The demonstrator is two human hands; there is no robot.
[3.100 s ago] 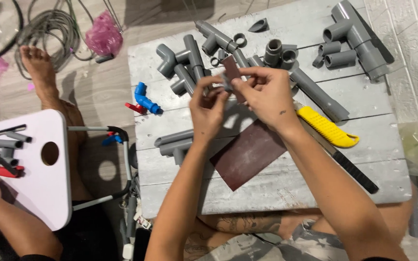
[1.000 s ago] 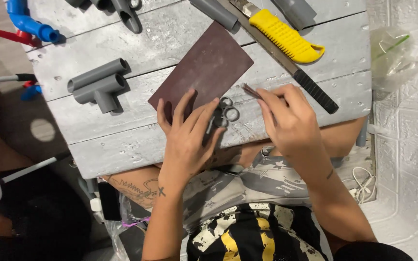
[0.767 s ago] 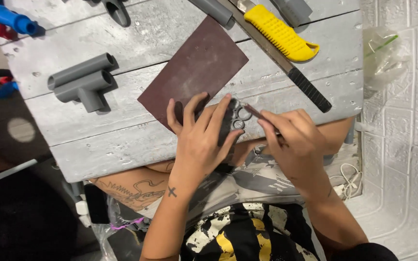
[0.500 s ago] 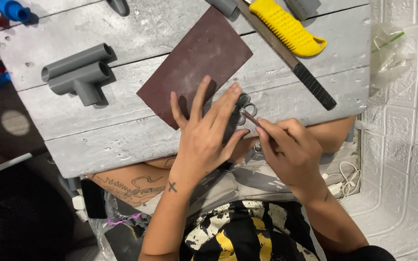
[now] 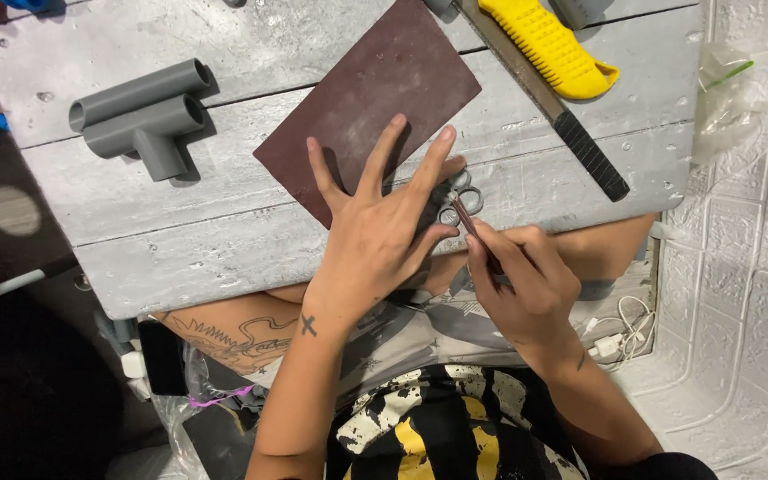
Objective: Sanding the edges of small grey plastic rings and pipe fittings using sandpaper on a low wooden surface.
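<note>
**A:** Head view, the only 1 we have: what are the hands on?

**B:** The left hand (image 5: 375, 231) lies flat with fingers spread, pressing a small grey plastic clip with 2 ring-shaped loops (image 5: 457, 200) against the near edge of the weathered grey wooden tabletop (image 5: 224, 240). Its fingertips reach onto the dark brown rectangular sheet of sandpaper (image 5: 375, 98). It pins the clip down; it does not wrap around it.

**A:** And the other?

**B:** The right hand (image 5: 526, 284) is closed in a pinch around a thin dark rod-like tool (image 5: 471, 224), whose tip touches the clip's loops. What kind of tool it is, I cannot tell.

**A:** How far along does the work look?

**B:** Mid-way, I judge: the tool is at the clip, and the clip is not joined to anything. The grey T-shaped pipe fitting with 2 parallel tubes (image 5: 140, 116) sits well apart to the left, untouched.

**A:** Anything else nearby?

**B:** A yellow-handled utility knife (image 5: 548, 44) and a long dark flat file with a ribbed black handle (image 5: 571, 142) lie beyond the sandpaper, to its right, both unheld.
</note>
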